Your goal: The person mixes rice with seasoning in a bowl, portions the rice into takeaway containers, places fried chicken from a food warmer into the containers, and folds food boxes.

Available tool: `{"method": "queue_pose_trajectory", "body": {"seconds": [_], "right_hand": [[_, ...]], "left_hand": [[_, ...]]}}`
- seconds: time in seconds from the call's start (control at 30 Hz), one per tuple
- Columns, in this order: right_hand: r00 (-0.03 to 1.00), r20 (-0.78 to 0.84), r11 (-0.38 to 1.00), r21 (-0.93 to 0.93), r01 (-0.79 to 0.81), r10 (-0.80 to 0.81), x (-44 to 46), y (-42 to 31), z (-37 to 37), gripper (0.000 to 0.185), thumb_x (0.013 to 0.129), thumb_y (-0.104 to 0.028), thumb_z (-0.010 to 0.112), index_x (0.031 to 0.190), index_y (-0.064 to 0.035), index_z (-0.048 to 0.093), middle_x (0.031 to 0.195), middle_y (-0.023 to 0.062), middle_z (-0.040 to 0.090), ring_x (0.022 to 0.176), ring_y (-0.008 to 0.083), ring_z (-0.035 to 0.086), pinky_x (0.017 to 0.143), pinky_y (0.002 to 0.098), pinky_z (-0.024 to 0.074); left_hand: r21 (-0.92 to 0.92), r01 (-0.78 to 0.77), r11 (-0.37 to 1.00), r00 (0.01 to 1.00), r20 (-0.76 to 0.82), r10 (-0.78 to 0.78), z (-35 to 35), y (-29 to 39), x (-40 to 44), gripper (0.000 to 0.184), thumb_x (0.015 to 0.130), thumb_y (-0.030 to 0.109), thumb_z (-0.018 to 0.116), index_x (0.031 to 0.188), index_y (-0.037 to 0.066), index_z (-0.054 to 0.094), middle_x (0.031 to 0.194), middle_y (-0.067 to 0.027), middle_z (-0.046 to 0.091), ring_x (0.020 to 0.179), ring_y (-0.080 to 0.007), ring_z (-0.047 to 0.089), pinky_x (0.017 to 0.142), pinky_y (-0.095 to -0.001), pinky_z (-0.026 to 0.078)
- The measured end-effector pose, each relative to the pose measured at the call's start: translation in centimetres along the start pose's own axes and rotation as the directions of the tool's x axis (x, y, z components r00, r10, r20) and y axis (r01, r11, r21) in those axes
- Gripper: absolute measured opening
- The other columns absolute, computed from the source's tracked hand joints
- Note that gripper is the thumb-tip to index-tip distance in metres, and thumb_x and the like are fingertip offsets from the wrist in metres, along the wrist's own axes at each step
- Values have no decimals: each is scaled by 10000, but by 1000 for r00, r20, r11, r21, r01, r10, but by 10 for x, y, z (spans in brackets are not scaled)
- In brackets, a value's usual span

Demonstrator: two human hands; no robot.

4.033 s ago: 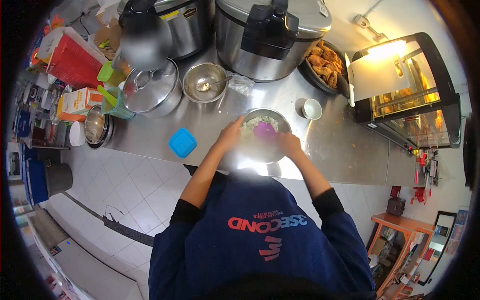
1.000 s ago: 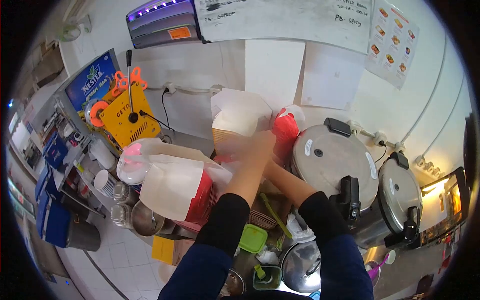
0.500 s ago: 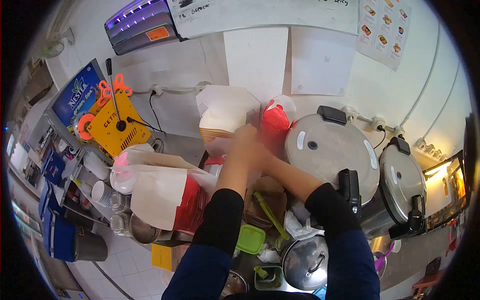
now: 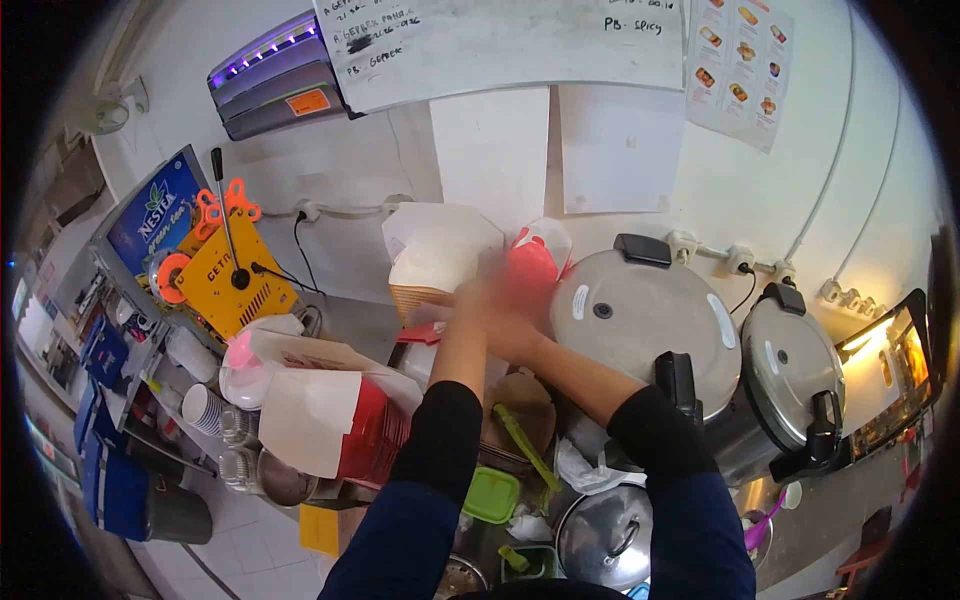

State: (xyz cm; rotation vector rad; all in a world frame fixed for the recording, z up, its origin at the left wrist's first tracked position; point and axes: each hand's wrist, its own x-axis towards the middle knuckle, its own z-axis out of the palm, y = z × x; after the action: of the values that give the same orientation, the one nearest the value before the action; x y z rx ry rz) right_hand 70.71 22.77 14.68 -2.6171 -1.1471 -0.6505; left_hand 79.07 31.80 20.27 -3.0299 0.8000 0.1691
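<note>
Both arms reach forward over the counter. My left hand [image 4: 480,300] and my right hand [image 4: 515,335] are close together, smeared by motion, and their fingers cannot be made out. Right behind them is a red bundle in a clear plastic bag [image 4: 533,257], partly covered by the blur. To their left stands an open white carton [image 4: 445,235] with a stack of brown-edged paper in it. Below the hands lies a brown paper box [image 4: 525,400] with a green strip-like utensil [image 4: 525,446] across it. Whether either hand holds anything is hidden.
Two large cookers [image 4: 645,325] [image 4: 790,355] stand on the right. A red-and-white box stack [image 4: 372,435] and a yellow machine [image 4: 232,272] are at left. Nearer are a green lid [image 4: 491,495], a lidded pot [image 4: 605,540] and a purple spoon [image 4: 758,532].
The view has turned from the rice bowl on the counter up to the wall side. Both hands have left the bowl and are now near the red bundle. Lately they moved slightly beside it.
</note>
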Motion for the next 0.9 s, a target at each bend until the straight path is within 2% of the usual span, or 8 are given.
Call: {"method": "queue_pose_trajectory", "body": {"seconds": [0.07, 0.3, 0.43, 0.5, 0.6, 0.73, 0.87, 0.9], "right_hand": [[986, 163, 975, -214, 64, -29, -3, 5, -19, 243, 766, -109, 534, 991, -28, 580, 939, 177, 606, 628, 276, 652, 530, 377, 535], [993, -99, 910, -401, -105, 71, 10, -20, -159, 477, 767, -64, 532, 1240, -99, 473, 903, 165, 587, 613, 272, 638, 514, 351, 530], [891, -322, 923, -107, -369, 319, -18, -68, -274, 633, 749, 33, 507, 1341, -172, 413, 944, 192, 613, 695, 351, 633, 620, 427, 530], [784, -542, 935, 5, -356, 302, -59, -93, -319, 501, 826, 23, 508, 1295, -145, 464, 822, 209, 629, 728, 373, 627, 648, 420, 504], [578, -494, 741, 239, -628, 649, -143, -157, -381, 299, 918, -55, 529, 1212, -56, 476, 802, 121, 656, 717, 139, 623, 639, 277, 486], [432, -259, 503, 497, -707, 864, -274, -214, -406, 285, 884, -52, 593, 1139, -4, 475, 705, 69, 582, 688, 69, 545, 598, 243, 453], [279, -167, 319, 639, -700, 946, -375, -269, -411, 267, 883, -96, 610, 1107, 9, 509, 805, 39, 592, 731, 79, 552, 654, 237, 473], [226, -175, 286, 632, -720, 958, -403, -279, -410, 266, 883, -114, 614, 1101, 8, 521, 835, 40, 588, 749, 85, 553, 665, 242, 479]], "left_hand": [[-74, 29, 997, 998, -57, -33, -38, 20, -26, 240, 730, 119, 686, 959, 45, 690, 1055, -176, 648, 988, -306, 633, 806, -408, 522], [-65, -139, 988, 843, -532, 84, -202, 97, -140, 471, 834, 457, 583, 1143, 102, 613, 1156, -141, 603, 1052, -317, 576, 910, -431, 438], [-238, -705, 668, 178, -971, -158, -213, 108, -264, 470, 764, 222, 732, 1161, 24, 577, 1091, -128, 612, 1053, -253, 575, 923, -377, 448], [-351, -826, 441, 200, -914, -352, -187, 110, -303, 691, 705, 193, 798, 1289, 29, 467, 1237, -145, 525, 1176, -246, 493, 987, -383, 402], [-552, -822, 142, 488, -811, -322, -132, 116, -326, 1052, 641, 343, 842, 1431, 56, 210, 1382, -168, 364, 1273, -276, 388, 1046, -419, 328], [-834, -374, -405, 878, -459, 135, -75, 175, -348, 1290, 575, 413, 866, 1470, 75, 1, 1443, -133, 273, 1328, -251, 297, 1073, -395, 285], [-831, -51, -554, 755, -395, 523, -7, 273, -362, 1398, 509, 395, 902, 1466, 72, -64, 1473, -126, 198, 1345, -239, 250, 1082, -397, 263], [-855, -156, -495, 705, -447, 551, 5, 303, -368, 1424, 487, 388, 910, 1464, 71, -76, 1477, -127, 178, 1350, -242, 239, 1088, -399, 251]]}}
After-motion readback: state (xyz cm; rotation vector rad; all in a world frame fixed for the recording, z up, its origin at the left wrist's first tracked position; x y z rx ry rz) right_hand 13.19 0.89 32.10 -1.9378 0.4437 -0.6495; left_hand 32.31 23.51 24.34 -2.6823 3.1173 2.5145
